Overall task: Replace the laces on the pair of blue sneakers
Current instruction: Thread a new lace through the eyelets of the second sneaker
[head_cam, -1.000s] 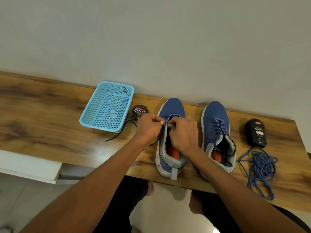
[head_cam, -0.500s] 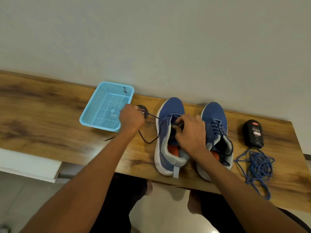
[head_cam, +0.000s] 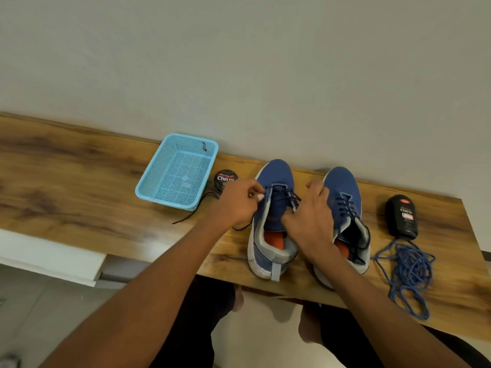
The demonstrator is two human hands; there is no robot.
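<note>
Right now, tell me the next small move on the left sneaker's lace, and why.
Probably draw the dark lace further out toward the left with the left hand, which pinches it at the left sneaker's eyelets. The right hand steadies the tongue side, several crossings remain threaded, and a loose tail already trails toward the blue basket.

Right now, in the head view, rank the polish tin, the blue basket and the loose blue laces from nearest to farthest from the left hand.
From the left hand:
1. Polish tin, just beyond the knuckles, toward the wall.
2. Blue basket, farther out to the left.
3. Loose blue laces, far right, past both sneakers.
</note>
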